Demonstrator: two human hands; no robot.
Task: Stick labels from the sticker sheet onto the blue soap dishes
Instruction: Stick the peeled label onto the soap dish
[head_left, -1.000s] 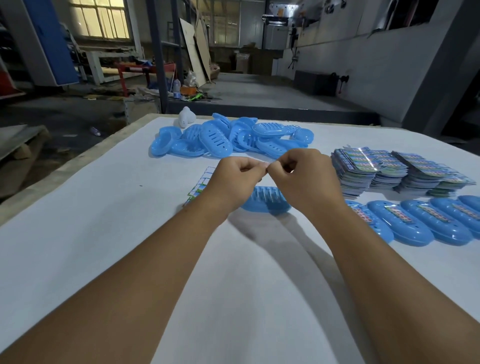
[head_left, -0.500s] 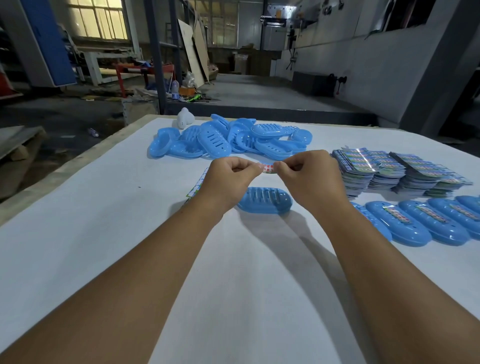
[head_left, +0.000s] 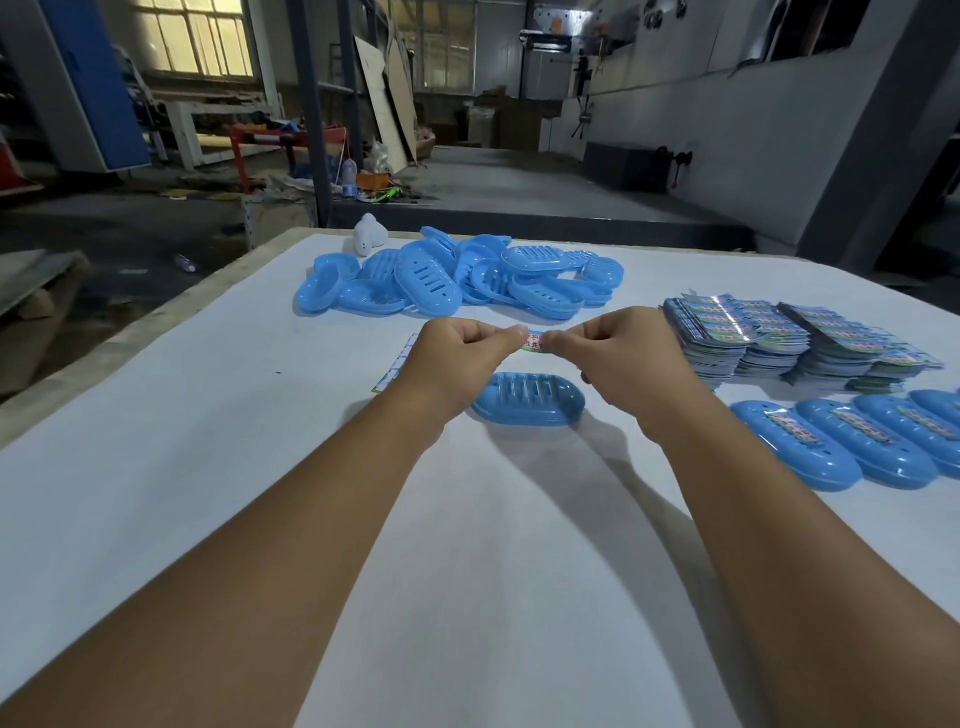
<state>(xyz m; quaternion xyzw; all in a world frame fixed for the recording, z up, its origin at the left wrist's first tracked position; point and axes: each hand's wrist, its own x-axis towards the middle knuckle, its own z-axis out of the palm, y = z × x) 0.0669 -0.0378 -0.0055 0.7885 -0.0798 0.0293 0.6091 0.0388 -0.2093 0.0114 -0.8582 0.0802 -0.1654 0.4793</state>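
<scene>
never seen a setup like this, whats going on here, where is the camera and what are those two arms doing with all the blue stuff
There is no machine here: a person wears a wide-angle camera on the head, looking forward and down, so you see that person's own two arms. The left hand and right hand each pinch one end of a small printed label, stretched between them above a single blue soap dish lying on the white table.

Farther back is a loose pile of unlabelled dishes. On the right are stacks of sticker sheets and, nearer, a row of dishes with labels on them. A sticker sheet peeks out beside the left hand. The likely next move is pressing the label onto the single dish.
</scene>
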